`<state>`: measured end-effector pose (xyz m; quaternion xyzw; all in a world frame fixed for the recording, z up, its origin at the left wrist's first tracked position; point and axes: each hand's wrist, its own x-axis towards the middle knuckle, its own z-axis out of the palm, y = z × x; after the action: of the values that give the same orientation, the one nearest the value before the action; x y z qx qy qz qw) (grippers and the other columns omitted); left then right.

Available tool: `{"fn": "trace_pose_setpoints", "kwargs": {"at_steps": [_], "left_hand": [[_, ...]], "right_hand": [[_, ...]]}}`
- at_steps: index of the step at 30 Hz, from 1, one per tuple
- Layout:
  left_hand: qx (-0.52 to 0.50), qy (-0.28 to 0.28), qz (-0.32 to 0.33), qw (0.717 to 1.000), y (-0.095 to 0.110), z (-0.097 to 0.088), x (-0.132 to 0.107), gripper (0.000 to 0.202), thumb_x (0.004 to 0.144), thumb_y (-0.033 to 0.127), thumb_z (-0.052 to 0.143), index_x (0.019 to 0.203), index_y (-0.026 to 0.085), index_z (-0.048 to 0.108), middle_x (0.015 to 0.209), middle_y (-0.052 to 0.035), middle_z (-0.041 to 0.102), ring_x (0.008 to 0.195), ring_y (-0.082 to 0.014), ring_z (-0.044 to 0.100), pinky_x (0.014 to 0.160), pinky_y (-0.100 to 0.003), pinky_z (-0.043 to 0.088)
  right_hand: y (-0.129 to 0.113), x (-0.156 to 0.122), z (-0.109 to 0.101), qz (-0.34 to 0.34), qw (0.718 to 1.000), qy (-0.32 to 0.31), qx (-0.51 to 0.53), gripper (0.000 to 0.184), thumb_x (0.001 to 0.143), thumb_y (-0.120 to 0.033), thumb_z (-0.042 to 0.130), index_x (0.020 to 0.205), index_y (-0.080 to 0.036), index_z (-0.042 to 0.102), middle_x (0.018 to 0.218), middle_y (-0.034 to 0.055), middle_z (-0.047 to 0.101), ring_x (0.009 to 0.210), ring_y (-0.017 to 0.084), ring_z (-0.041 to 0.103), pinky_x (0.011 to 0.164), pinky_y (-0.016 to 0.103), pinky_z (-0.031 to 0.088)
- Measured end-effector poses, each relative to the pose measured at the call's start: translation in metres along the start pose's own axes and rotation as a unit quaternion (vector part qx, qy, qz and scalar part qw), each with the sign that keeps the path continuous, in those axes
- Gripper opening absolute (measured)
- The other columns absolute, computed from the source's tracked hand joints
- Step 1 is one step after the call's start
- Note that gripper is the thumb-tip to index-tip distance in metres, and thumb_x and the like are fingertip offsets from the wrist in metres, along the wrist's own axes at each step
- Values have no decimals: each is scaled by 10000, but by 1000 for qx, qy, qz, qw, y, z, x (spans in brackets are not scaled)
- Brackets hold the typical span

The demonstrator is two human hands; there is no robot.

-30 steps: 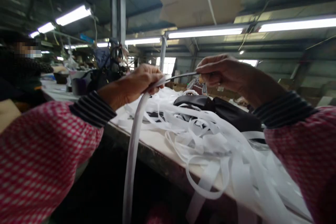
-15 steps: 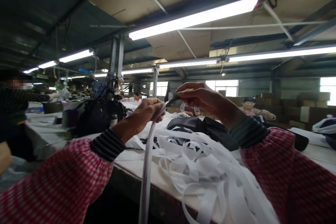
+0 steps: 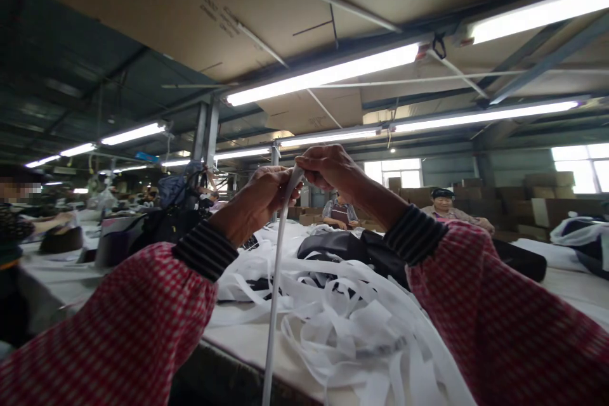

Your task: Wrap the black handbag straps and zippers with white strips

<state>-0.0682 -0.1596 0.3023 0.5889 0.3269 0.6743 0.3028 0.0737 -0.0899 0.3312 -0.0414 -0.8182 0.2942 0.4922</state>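
Raised over the table, my left hand pinches a long white strip near its upper end. My right hand meets it there, with thumb and fingers closed on the same strip's top. From the hands the strip hangs down past the table's front edge, out of the picture. Below and behind it lies a loose tangle of white strips. Black pieces of material rest at the back of this tangle.
The white-topped table has a dark front side. A dark bag stands at the left. Two people sit across the table, and another person is at the far left. Cardboard boxes are stacked at the back right.
My right hand has moved left and down to my left hand, and its fingers have closed on the strip's top. The dark piece between my hands no longer shows. The view has tilted upward.
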Motion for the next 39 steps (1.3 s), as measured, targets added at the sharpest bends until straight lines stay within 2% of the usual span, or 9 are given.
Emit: {"fn": "trace_pose_setpoints", "kwargs": {"at_steps": [4, 9, 13, 16, 19, 21, 26, 32, 39], "left_hand": [[-42, -18, -27, 999, -16, 0, -7, 163, 775, 61, 638, 637, 126, 581, 533, 20, 510, 390, -42, 391, 376, -151, 301], [-90, 11, -6, 996, -25, 1, -5, 248, 854, 109, 609, 641, 160, 490, 516, 51, 469, 372, -19, 292, 371, -138, 219], [-127, -17, -5, 992, -32, -6, -18, 200, 894, 158, 583, 701, 166, 529, 487, 71, 416, 358, -35, 243, 368, -161, 203], [-92, -11, 19, 996, -43, -20, -43, 97, 865, 203, 666, 793, 153, 624, 585, 31, 537, 440, -62, 431, 439, -172, 366], [7, 36, 0, 999, -64, -38, -74, 200, 812, 293, 799, 934, 163, 708, 935, -63, 730, 790, -151, 678, 667, -216, 546], [46, 30, -84, 995, -83, -47, -94, 340, 788, 383, 845, 1040, 187, 727, 1114, -89, 736, 931, -200, 707, 736, -250, 580], [-10, -57, -242, 968, -135, -49, -138, 430, 877, 565, 723, 973, 147, 735, 743, -81, 712, 513, -124, 601, 460, -196, 417], [-153, -17, -291, 944, -168, -42, -173, 327, 864, 437, 783, 887, 120, 705, 591, 23, 549, 440, -24, 361, 446, -152, 271], [-88, -65, -290, 951, -167, -36, -175, 295, 956, 416, 661, 956, 121, 654, 714, -18, 610, 507, -52, 447, 488, -184, 268]], "right_hand": [[26, -20, 6, 14, 998, 10, 54, 286, 814, -419, 795, 794, -188, 627, 566, -41, 538, 447, 64, 383, 395, 210, 243], [72, -68, 43, 106, 970, -10, 218, 477, 761, -470, 841, 1152, -264, 662, 965, 22, 693, 780, 135, 632, 543, 199, 471], [102, -106, 86, 145, 938, -201, 245, 326, 856, -495, 735, 986, -196, 744, 930, 57, 736, 737, 147, 652, 574, 229, 457], [118, -120, 99, 116, 971, -158, 134, 397, 942, -530, 608, 821, -176, 741, 742, 38, 699, 575, 133, 558, 529, 252, 385], [134, -125, 91, 52, 996, -45, -53, 361, 985, -459, 568, 762, -190, 660, 664, 14, 637, 578, 149, 534, 582, 273, 373], [143, -129, 81, -3, 984, -17, -179, 259, 1007, -346, 531, 823, -194, 633, 720, 26, 649, 644, 170, 569, 632, 284, 369], [157, -143, 66, -77, 924, -41, -373, 170, 983, -136, 479, 904, -182, 623, 854, 76, 672, 767, 197, 580, 671, 295, 354], [169, -164, 52, -144, 888, -46, -434, 231, 1034, -114, 422, 939, -170, 625, 863, 70, 657, 810, 186, 545, 707, 284, 362], [178, -179, 45, -119, 913, -22, -389, 194, 1016, -132, 469, 1005, -172, 658, 913, 72, 673, 847, 184, 583, 742, 276, 395]]}}
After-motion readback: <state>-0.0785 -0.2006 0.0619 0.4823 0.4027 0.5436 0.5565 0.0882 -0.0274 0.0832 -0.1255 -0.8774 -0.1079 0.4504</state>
